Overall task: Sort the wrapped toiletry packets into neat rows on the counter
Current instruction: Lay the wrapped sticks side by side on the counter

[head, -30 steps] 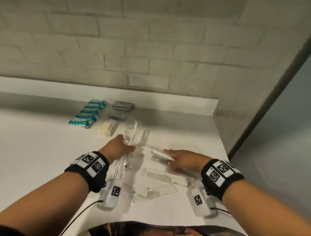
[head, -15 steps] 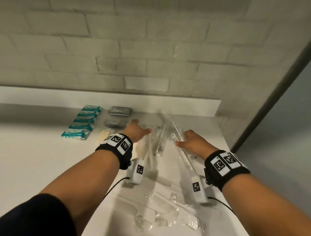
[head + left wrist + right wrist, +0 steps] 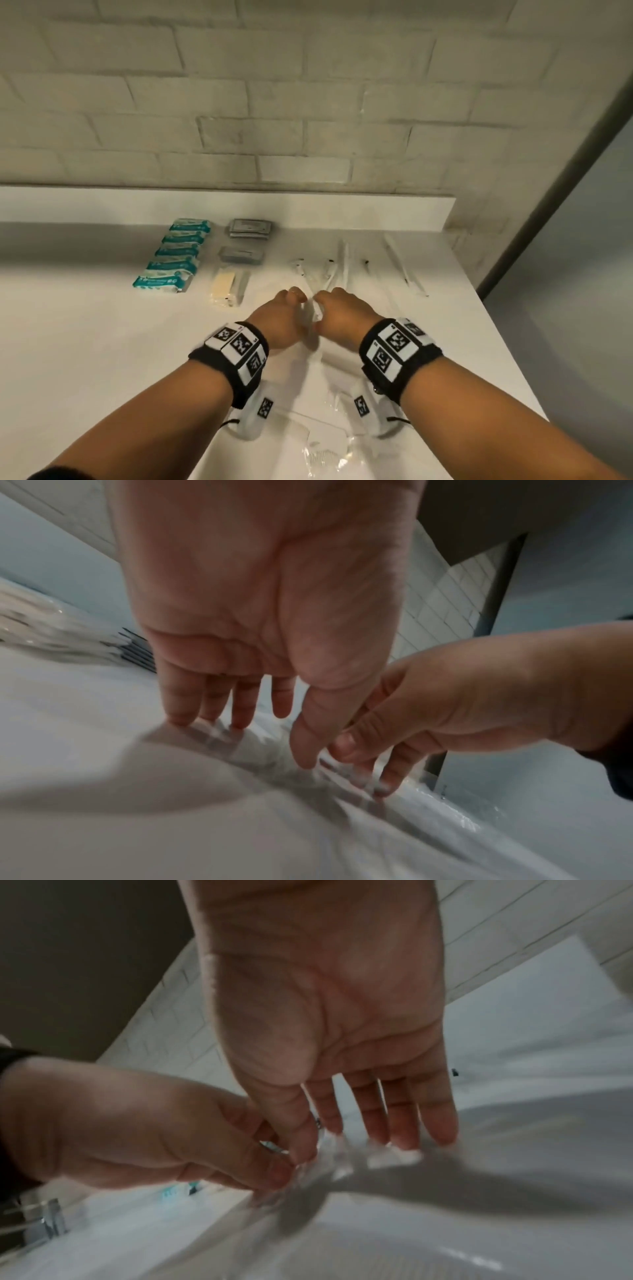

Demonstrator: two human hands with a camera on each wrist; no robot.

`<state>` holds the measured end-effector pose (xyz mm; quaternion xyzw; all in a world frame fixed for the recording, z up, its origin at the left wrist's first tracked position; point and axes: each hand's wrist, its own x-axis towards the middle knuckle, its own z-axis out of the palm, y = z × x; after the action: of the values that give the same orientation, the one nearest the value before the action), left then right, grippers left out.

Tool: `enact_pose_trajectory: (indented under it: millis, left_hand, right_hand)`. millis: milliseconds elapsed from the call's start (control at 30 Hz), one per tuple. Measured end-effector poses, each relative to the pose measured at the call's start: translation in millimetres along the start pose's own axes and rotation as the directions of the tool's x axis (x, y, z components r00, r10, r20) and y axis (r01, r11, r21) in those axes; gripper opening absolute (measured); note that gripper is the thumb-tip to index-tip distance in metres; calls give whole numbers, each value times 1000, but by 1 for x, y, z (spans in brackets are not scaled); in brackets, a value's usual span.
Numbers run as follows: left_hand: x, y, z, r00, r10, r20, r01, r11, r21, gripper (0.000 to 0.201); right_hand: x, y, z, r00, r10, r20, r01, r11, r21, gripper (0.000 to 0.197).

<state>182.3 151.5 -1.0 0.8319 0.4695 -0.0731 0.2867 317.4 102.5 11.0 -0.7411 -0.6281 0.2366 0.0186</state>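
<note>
My left hand (image 3: 297, 297) and right hand (image 3: 326, 298) are close together at the middle of the white counter (image 3: 85, 342). Both have straight fingers whose tips touch a clear wrapped toothbrush packet (image 3: 313, 317) lying between them. The left wrist view shows my left hand (image 3: 267, 739) with its fingertips (image 3: 178, 721) on crinkled clear wrap. In the right wrist view my right hand (image 3: 359, 1148) also touches the wrap. Behind the hands, several clear toothbrush packets (image 3: 344, 263) lie in a row, one more (image 3: 404, 267) off to the right.
A row of teal packets (image 3: 174, 255) lies at the back left. Beside it are two grey packets (image 3: 250, 228) and a cream soap packet (image 3: 224, 284). Clear-wrapped combs (image 3: 322, 459) lie near the front edge. The counter ends at the right (image 3: 496, 325).
Half a second ago both hands held clear packets out toward the back. Those packets now lie in a row, and both hands have drawn back together onto one packet.
</note>
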Motion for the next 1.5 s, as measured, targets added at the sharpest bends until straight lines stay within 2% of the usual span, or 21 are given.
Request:
enact_pose_trajectory:
  millis: [100, 167, 300, 367, 433, 500, 567, 600, 667, 733, 867, 933, 967, 1067, 1133, 1333, 1500]
  left_hand:
    - [-4, -3, 1, 998, 54, 13, -55, 995, 85, 59]
    - [-6, -6, 1, 996, 87, 28, -90, 987, 133, 61]
    - [-7, -15, 1, 988, 138, 69, -146, 979, 142, 63]
    - [-5, -19, -2, 992, 116, 55, -120, 991, 59, 63]
    - [-5, -26, -7, 997, 75, 6, -74, 991, -109, 61]
    - [-3, -30, -11, 998, 49, -41, -59, 960, -274, 55]
    - [-2, -33, -12, 997, 28, -77, -57, 913, -403, 52]
    - [-1, -35, -10, 996, 27, -89, -63, 901, -429, 53]
    - [0, -36, -9, 994, 50, -96, -83, 924, -374, 55]
    - [-1, -37, -9, 993, 89, -82, -106, 966, -235, 62]
    - [-5, -29, -11, 987, 158, -16, -158, 987, 11, 81]
    - [-2, -21, -9, 979, 205, 22, -205, 961, 183, 87]
    - [0, -18, -9, 982, 189, 31, -191, 957, 220, 85]
    - [10, -12, -14, 991, 135, 4, -132, 964, 232, 57]
    - [17, -13, -18, 992, 124, -18, -117, 967, 226, 51]
    - [48, -23, -24, 988, 135, -73, -115, 966, 232, 59]
    - [68, -22, -28, 990, 108, -92, -75, 951, 301, 79]
  right_hand:
    - [5, -6, 6, 992, 106, -66, -108, 994, -34, 40]
    - [5, -8, 8, 981, 173, -86, -177, 983, -45, 33]
    - [4, -4, 4, 948, 281, -151, -271, 959, 83, 30]
    - [0, -8, 0, 926, 290, -240, -263, 955, 136, 30]
    - [-7, -22, 2, 937, 208, -280, -194, 978, 80, 35]
    - [-15, -36, 10, 977, 96, -190, -98, 995, -2, 46]
    - [-19, -42, 15, 995, 72, -64, -75, 996, -46, 53]
    - [-18, -42, 16, 995, 79, -56, -82, 995, -48, 51]
    - [-18, -38, 14, 987, 87, -135, -93, 995, -43, 42]
    - [-17, -31, 14, 983, 92, -157, -107, 990, -92, 43]
    - [-16, -23, 16, 997, 75, 25, -67, 968, -243, 50]
    - [-13, -22, 16, 997, 62, 44, -48, 961, -271, 50]
    - [-9, -21, 16, 998, 58, 38, -46, 961, -272, 51]
    - [1, -19, 15, 999, 49, 7, -46, 974, -224, 57]
    - [12, -18, 13, 1000, 28, -12, -30, 981, -191, 59]
    - [48, -20, -8, 997, -27, -69, 21, 996, -82, 57]
    - [87, -17, -15, 997, -39, -60, 35, 997, -64, 58]
